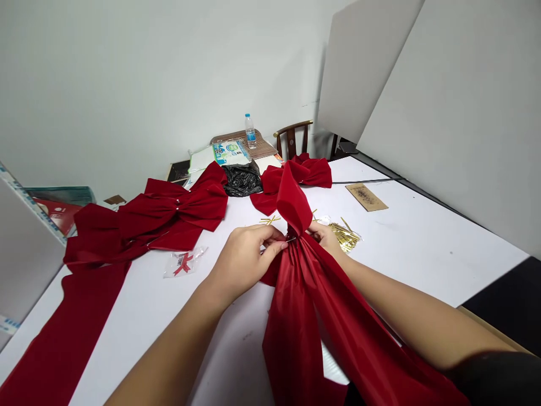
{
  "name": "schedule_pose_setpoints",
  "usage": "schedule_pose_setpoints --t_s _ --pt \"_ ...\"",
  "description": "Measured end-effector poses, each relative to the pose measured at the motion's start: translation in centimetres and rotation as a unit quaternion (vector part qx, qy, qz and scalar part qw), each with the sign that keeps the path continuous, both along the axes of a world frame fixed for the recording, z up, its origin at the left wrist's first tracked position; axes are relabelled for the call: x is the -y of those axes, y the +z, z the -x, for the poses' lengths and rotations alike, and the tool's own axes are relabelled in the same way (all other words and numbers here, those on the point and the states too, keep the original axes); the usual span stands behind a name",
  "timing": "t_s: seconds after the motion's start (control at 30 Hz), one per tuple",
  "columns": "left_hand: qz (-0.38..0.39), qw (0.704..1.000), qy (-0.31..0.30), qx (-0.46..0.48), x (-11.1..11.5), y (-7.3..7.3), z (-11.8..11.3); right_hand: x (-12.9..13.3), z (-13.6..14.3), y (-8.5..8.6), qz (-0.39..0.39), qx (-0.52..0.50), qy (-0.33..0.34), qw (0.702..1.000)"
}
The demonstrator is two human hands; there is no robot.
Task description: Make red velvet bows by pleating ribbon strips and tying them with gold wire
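A large red ribbon bow is raised in front of me, gathered tightly at its middle, with one loop on top and long tails hanging toward me. At the gather, my left hand pinches a thin, shiny tie between thumb and forefinger. From the right side my right hand grips the gathered ribbon; its fingertips are hidden behind the folds. Gold twist ties lie in a bundle just beyond my right hand, and several loose ones lie beyond the left.
Finished-looking red bows are heaped at the left, with a long ribbon tail along the white table. More bows, a black plastic bag, a water bottle, a cardboard piece and a small clear packet lie around.
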State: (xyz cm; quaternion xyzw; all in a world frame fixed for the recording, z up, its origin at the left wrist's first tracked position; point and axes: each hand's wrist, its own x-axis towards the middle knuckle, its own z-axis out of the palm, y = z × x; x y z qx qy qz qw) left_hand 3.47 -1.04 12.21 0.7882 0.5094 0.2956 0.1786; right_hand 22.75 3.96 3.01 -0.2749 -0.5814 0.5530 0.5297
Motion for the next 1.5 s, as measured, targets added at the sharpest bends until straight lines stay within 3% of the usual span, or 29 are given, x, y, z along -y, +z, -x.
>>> schedule_pose_setpoints --t_s 0.3,0.57,0.73,0.93,1.2,1.4,1.5 --pt "-0.034 0.999 0.015 -0.034 0.6 -0.2 -0.6 0.7 -0.4 0.2 -0.053 0.025 -0.056 0.997" --pt "-0.063 0.997 0.015 -0.03 0.8 -0.2 -0.7 0.7 -0.4 0.1 -0.114 0.016 -0.061 0.991" --pt "-0.121 0.991 0.02 -0.05 1.0 -0.8 -1.2 0.9 -0.4 0.3 -0.144 0.022 -0.055 0.988" --pt "-0.174 0.98 0.048 -0.088 0.7 -1.6 -1.2 0.6 -0.7 0.2 -0.143 0.043 -0.041 0.988" --pt "-0.195 0.972 0.041 -0.121 0.3 -1.9 -0.7 0.4 -1.1 -0.2 -0.108 0.081 -0.014 0.991" --pt "-0.195 0.969 0.049 -0.142 0.5 -2.3 -1.2 0.5 -0.9 -0.1 -0.112 0.086 -0.018 0.99" --pt "-0.159 0.977 0.06 -0.13 0.5 -2.1 -1.2 0.5 -1.0 0.0 -0.137 0.086 -0.023 0.987"
